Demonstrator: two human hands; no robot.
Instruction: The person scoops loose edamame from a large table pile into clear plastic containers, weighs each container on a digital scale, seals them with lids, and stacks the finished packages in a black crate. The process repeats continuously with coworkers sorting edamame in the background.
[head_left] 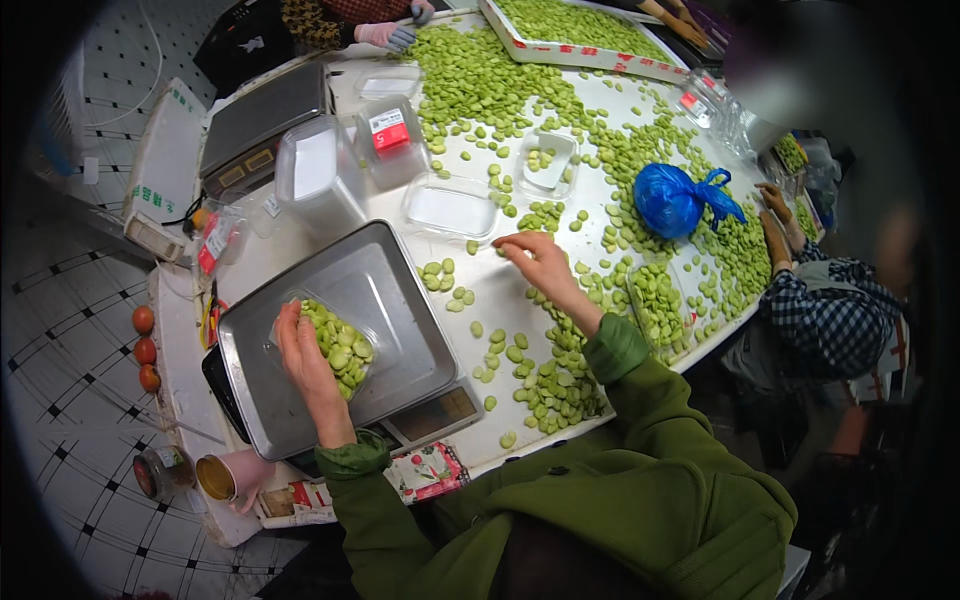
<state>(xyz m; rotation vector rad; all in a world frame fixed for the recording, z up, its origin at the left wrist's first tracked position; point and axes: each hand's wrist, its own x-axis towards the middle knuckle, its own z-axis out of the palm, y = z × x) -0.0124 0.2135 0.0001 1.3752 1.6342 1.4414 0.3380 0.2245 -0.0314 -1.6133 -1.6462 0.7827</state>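
On the metal pan (pixel 415 345) of a weighing scale stands a clear plastic box filled with green shelled broad beans (pixel 345 345). My left hand (pixel 312 362) grips the box's left side, its fingers along the wall and its thumb hidden. Over the white table, my right hand (pixel 548 272) has thumb and fingertips brought together on what looks like a single broad bean (pixel 499 250). Just beyond those fingertips lies a shallow clear lid or tray (pixel 450 207). Loose beans (pixel 560 395) are scattered beneath and to the right of my right forearm.
Stacked clear boxes (pixel 318 175) and a second scale (pixel 265 125) stand at the far left. A blue plastic bag (pixel 668 200) sits among beans at right. A white foam tray (pixel 590 55) of beans is at the back. Co-workers' hands (pixel 385 36) work at the far and right edges.
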